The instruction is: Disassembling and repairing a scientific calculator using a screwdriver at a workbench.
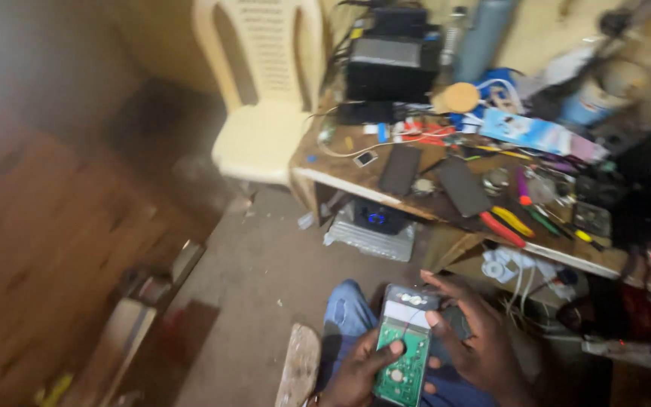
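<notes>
My left hand (359, 371) grips the lower left side of a small opened device with a green circuit board (403, 348), thumb resting on the board. My right hand (470, 338) holds its right edge, with the thumb pressed against the pale upper part and the fingers spread behind it. The device sits over my lap in blue jeans (344, 313), at the bottom centre of the head view.
A cluttered wooden workbench (340, 178) stands ahead with dark phones, red and yellow screwdrivers (506, 224), cables and black boxes. A cream plastic chair (265, 98) is to its left. A lit device (375, 218) sits under the bench. Wooden boards lie at left.
</notes>
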